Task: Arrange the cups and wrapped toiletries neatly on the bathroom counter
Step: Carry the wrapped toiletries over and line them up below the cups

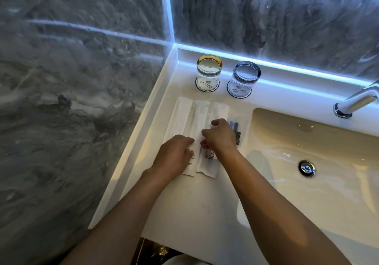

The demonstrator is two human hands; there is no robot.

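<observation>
Cups sit at twelve o'clock on the white bench [184, 213]: an amber-rimmed cup [208, 72] and a blue-rimmed cup [244, 78], each upside down on its own round coaster, side by side near the back ledge, probably to keep the rims clean. Nearer, the wrapped packets [198, 119] lie parallel in a row, long edges touching or almost so, ends pointing to twelve. At their three o'clock lies a clear sleeve with dark items [235, 130], just beside the sink [320, 141]. The left hand [174, 155] rests flat on a packet, its grip open, likely pinning it. The right hand [220, 136] curls loosely over the toothbrush packet [209, 158], its grip narrow, seemingly nudging it straight; whether it pinches anything I cannot tell.
</observation>
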